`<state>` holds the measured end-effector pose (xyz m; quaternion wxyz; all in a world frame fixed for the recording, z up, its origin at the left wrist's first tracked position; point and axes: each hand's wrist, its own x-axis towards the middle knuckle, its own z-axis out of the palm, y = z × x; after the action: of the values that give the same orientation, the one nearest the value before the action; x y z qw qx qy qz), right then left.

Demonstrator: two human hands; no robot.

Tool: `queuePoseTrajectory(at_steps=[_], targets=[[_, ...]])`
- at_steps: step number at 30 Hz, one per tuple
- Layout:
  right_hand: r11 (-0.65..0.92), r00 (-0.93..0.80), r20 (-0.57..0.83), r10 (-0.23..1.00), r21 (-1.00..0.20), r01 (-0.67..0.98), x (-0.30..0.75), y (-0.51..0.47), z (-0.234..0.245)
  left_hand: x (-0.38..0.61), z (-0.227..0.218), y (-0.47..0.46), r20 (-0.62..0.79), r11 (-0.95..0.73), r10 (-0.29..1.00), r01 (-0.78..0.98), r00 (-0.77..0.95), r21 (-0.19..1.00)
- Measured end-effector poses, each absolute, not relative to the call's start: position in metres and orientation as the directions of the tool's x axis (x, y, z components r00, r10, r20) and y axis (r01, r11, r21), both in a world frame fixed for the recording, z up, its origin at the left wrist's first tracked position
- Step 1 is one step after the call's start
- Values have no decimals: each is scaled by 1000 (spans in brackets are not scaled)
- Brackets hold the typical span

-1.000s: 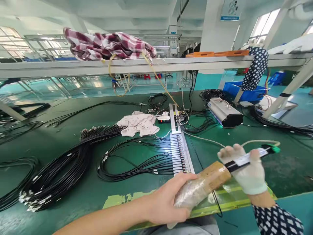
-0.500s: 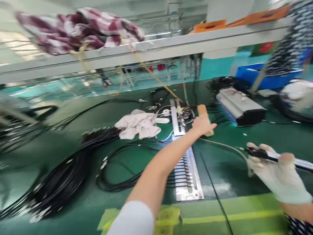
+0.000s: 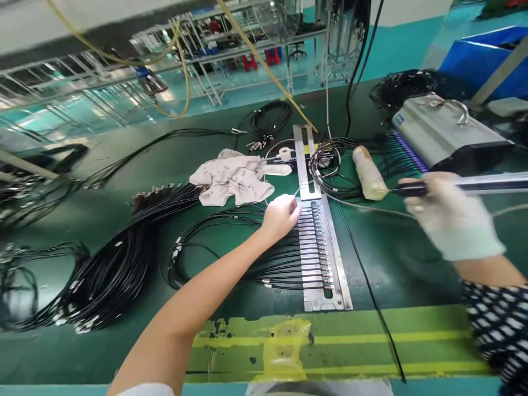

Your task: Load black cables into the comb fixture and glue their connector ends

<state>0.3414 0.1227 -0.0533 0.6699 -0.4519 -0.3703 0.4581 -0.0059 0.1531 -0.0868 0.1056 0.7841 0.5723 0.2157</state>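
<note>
My left hand [image 3: 281, 216] reaches over the green table and rests its curled fingers on the upper rows of a slotted metal fixture [image 3: 319, 250] that holds several black cables [image 3: 231, 247]. My right hand [image 3: 451, 220], in a white glove, grips a black and silver pen-like tool [image 3: 466, 185] with a pale cord trailing from it. A tan wrapped roll [image 3: 368, 172] lies on the table just right of the fixture's top, beside a coil of black cable [image 3: 330, 168].
A crumpled white cloth [image 3: 233, 177] lies left of the fixture. Thick bundles of black cables [image 3: 103, 275] spread across the left side. A grey box-shaped device with a handle [image 3: 447, 132] sits far right. Yellow worn tape [image 3: 330, 338] runs along the near edge.
My left hand set the wrapped roll down beside the fixture and came back onto the fixture's rows. The right hand rose with the tool, and the view tilted down.
</note>
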Motion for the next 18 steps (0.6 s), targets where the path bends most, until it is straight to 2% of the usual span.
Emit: queuePoseTrajectory(at_steps=[2,5,11,18], targets=[[-53,-31,-45,998,-934,-354,304,127,-67,-19,-106,155,196,-285,956,858,220,428],[-94,-146,-39,988,-915,-393,255,127,-94,-16,-125,162,166,-227,971,868,170,442],[-112,-83,-79,993,-828,-549,213,121,-130,-5,-132,176,169,-187,978,873,122,451],[-52,55,-96,994,-839,-542,192,102,-142,-10,-132,192,115,-182,983,859,144,479]])
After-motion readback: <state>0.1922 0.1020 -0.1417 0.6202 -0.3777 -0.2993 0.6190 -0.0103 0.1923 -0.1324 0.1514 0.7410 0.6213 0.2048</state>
